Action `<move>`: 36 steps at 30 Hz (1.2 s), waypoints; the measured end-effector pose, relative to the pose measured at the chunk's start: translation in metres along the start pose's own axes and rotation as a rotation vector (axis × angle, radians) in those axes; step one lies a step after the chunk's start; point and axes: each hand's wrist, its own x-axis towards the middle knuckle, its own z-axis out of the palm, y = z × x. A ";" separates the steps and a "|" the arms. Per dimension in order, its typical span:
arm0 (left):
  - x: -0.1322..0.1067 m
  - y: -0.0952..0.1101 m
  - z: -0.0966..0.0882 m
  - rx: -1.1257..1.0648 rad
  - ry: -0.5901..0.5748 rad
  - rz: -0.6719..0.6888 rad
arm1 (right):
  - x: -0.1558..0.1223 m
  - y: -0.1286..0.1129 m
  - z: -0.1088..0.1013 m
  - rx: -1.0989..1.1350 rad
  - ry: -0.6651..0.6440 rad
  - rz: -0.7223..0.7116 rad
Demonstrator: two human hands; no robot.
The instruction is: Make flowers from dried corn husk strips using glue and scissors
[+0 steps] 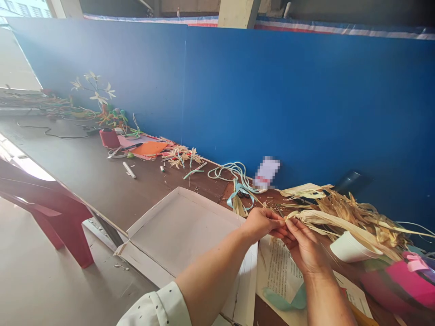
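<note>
Both my hands meet over the brown table (102, 176) at the end of a long dried husk strip (326, 219). My left hand (263, 224) pinches the strip's tip with thumb and fingers. My right hand (306, 246) is closed on the same strip just beside it, fingers curled round. The strip runs right into a pile of dried husks (360, 213). Under my hands lies a printed paper sheet (280, 267).
A flat white cardboard lid (180, 231) lies left of my hands. Light blue cord (234, 174), a white cup (350, 246), pink paper (408, 280), orange paper (149, 148), husk flowers (183, 156) and a red chair (57, 213) are around. A blue wall (272, 99) backs the table.
</note>
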 end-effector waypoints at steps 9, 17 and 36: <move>0.002 0.000 0.002 0.163 0.098 0.017 | -0.002 0.000 0.004 0.009 -0.059 -0.010; 0.003 -0.008 0.003 0.262 0.084 0.080 | -0.001 0.001 0.001 0.026 -0.002 0.004; 0.001 0.000 0.001 0.132 0.207 0.153 | -0.003 0.001 0.008 -0.075 0.029 0.002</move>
